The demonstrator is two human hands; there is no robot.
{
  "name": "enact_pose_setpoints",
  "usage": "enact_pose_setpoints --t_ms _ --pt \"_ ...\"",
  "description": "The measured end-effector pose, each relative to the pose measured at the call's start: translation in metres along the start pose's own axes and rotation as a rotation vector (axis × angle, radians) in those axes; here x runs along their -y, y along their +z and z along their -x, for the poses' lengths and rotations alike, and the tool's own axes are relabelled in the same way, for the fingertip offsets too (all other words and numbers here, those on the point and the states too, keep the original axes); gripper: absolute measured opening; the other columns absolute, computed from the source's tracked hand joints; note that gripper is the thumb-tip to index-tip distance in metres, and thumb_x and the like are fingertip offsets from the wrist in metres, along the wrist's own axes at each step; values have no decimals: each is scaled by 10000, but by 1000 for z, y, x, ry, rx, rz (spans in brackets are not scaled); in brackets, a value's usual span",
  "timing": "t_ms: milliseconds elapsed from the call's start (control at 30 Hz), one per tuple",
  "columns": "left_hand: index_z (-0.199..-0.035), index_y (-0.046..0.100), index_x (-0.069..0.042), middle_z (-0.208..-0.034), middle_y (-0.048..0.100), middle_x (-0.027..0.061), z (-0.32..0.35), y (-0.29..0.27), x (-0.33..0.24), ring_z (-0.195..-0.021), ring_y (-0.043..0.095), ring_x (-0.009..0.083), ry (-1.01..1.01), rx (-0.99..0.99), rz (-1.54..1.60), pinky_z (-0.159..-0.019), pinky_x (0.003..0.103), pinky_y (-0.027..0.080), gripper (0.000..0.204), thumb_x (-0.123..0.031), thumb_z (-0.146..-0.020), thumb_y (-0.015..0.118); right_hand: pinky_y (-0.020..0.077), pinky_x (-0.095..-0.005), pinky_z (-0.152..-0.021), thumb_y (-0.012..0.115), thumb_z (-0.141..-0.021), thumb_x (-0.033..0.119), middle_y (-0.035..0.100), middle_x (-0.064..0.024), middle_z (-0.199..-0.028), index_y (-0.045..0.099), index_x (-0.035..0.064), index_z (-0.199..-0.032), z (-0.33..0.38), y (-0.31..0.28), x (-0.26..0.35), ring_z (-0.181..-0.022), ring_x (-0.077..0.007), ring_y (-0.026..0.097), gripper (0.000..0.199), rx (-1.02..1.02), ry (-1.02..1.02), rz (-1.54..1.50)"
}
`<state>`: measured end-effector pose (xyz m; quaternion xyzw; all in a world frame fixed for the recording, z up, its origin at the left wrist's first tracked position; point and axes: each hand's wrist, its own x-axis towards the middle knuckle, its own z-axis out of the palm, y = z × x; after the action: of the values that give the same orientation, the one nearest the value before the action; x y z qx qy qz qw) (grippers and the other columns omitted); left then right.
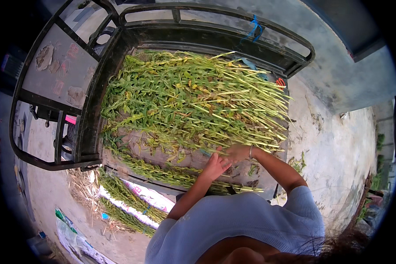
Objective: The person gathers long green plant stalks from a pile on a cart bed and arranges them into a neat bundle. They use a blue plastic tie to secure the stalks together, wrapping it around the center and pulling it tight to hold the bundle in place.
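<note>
Both hands down at the near edge of a heap of cut green stalks [193, 99] piled across the bed of a dark metal cart [215, 39], leafy tops toward the left, pale cut ends toward the right. Left hand [215, 167] resting on the lowest stalks with fingers curled loosely, whether pinching any stalk impossible to tell; right hand [237, 152], a thin bangle on its wrist, just beside it and laid on the same stalks, grip likewise unclear. More green bundles [125, 204] lying on a white sack [149, 198] on the concrete ground [339, 145] below the cart.
</note>
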<state>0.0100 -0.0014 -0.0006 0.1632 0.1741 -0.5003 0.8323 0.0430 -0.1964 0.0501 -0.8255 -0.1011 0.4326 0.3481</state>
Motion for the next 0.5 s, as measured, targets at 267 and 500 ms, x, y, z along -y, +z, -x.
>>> enact_pose_setpoints --t_ms 267,500 --pt "-967 551 -103 -1108 563 62 5 -11 3 -1029 544 239 86 -29 -74 -825 427 490 235 -306 -938 435 496 -406 -740 593 -800 303 613 -168 -952 585 18 -951 -58 -43 -31 -865 -312 609 322 -930 216 546" --pt "-1214 441 -123 -1140 549 79 13 -17 -3 -885 569 187 189 -29 -25 -756 376 517 354 -342 -937 414 479 -420 -641 537 -831 259 624 -168 -761 576 9 -820 -64 -23 -1 -733 -338 610 253 -691 123 353"
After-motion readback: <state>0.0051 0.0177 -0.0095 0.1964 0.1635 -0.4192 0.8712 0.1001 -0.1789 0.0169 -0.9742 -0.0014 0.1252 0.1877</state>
